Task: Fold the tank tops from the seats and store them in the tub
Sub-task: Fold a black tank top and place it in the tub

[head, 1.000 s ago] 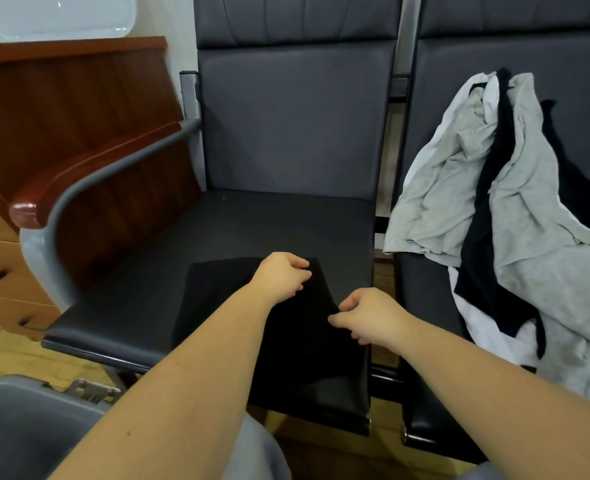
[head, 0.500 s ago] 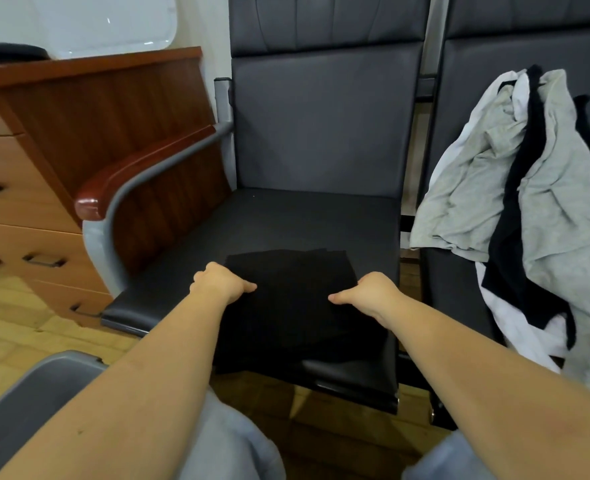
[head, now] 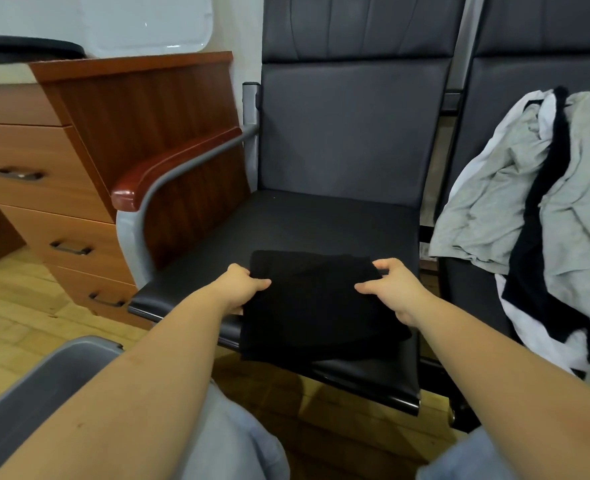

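Note:
A folded black tank top [head: 318, 303] sits at the front of the black seat [head: 321, 223], its near edge raised off the cushion. My left hand [head: 241, 287] pinches its left edge, thumb on top. My right hand [head: 390, 289] grips its right edge, fingers curled over the far corner. A heap of grey, black and white tank tops [head: 546, 209] is draped over the seat to the right. The grey tub [head: 44, 382] shows at the lower left, partly behind my left arm.
A wooden drawer cabinet [head: 61, 188] stands left of the seat, behind the red-topped armrest [head: 169, 168]. Wooden floor [head: 16, 317] lies below. My knees in light blue fabric [head: 238, 438] are at the bottom edge.
My left hand went from the top of the folded black tank top to its left edge. Both hands now hold its sides, and it has lifted toward me.

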Available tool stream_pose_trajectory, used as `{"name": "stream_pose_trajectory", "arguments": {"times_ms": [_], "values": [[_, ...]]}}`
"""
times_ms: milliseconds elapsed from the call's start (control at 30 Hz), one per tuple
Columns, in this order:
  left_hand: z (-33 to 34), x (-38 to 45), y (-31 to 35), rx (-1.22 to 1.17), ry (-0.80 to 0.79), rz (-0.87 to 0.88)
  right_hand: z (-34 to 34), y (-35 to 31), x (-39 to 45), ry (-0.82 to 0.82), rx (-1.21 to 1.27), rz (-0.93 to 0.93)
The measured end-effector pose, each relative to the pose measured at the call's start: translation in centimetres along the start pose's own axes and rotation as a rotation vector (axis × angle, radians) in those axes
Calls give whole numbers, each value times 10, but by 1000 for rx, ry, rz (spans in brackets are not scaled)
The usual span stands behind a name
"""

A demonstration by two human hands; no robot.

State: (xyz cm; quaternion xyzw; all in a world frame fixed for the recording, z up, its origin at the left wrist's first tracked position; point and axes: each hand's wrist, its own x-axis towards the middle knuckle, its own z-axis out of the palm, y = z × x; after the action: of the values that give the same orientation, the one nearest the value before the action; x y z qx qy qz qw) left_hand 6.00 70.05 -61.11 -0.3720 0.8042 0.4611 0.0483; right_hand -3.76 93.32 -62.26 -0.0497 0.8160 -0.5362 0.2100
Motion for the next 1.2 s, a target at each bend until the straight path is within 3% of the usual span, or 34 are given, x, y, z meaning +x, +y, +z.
{"name": "stream_pose_trajectory", "arguments": {"times_ms": [200,433,767,967,1200], "values": [[-4,0,0,-33,-196,136,-14,-1,-6,-126,-176,-126],[-4,-8,3,17,-315,113,-10,-3,-9,-143,-328,-120],[-13,0,1,136,-339,168,-12,-21,-4,-91,-384,-236],[-43,6,-14,-80,-290,193,6,-42,9,-89,-412,-303],[-90,8,-58,-95,-164,239,62,-73,20,-94,-524,-397]]}}
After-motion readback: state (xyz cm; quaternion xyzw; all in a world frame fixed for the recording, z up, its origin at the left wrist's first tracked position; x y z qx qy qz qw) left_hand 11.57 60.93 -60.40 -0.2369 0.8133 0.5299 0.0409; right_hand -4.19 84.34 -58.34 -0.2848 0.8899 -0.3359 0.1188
